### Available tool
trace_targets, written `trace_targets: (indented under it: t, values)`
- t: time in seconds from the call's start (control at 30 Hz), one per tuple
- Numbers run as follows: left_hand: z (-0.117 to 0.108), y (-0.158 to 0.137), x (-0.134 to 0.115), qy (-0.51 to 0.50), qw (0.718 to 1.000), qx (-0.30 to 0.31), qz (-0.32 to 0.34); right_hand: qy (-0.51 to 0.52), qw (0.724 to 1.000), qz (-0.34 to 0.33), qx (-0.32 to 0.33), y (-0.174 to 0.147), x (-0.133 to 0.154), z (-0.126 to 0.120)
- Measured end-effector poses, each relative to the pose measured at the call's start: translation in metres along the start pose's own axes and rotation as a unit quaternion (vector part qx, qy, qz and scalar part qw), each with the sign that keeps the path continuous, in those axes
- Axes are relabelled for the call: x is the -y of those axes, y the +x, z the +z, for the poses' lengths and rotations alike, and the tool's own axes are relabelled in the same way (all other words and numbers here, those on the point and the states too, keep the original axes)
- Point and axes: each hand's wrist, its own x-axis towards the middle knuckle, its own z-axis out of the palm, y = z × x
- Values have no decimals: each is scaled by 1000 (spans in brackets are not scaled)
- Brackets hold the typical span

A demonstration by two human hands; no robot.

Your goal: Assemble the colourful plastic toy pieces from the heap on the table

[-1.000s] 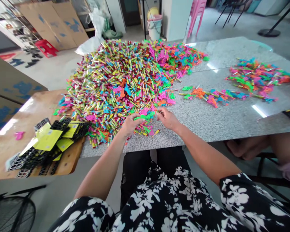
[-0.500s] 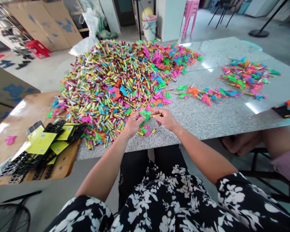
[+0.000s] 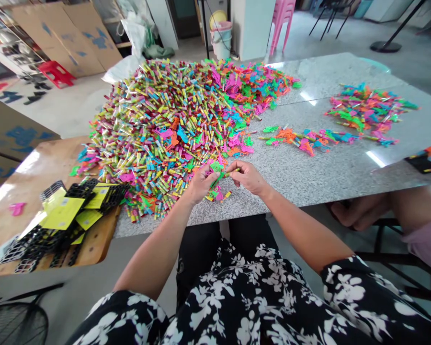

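Grn plastic pc [image 3: 216, 166] in L hand [image 3: 200, 184], slim yel tube [image 3: 236, 170] in R hand [image 3: 249, 178]

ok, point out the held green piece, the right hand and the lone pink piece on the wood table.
Held green piece [image 3: 216, 166], head view: its upper part.
Right hand [image 3: 248, 179], head view: back of it.
Lone pink piece [image 3: 17, 209], head view: its middle.

l hand [image 3: 202, 183] & r hand [image 3: 247, 177] pinched nr e/o, forearms [image 3: 160, 244] angled inwd.
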Motion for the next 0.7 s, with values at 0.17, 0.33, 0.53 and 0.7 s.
trace_targets:
  t: [0.17,0.33,0.53,0.7]
  values:
    - [0,-2,-8,0,1000,14,-21,-9,1000,-22,19,-5,4,-5]
    - [-4,-1,-15,-34,988,137,-61,34,994,-26,101,-7,7,-10]
    - [-2,-1,-16,-119,961,222,-111,14,991,-24,131,-12,16,-15]
    - [5,-3,-11,-116,958,234,-118,-37,995,-29,86,-31,9,-11]
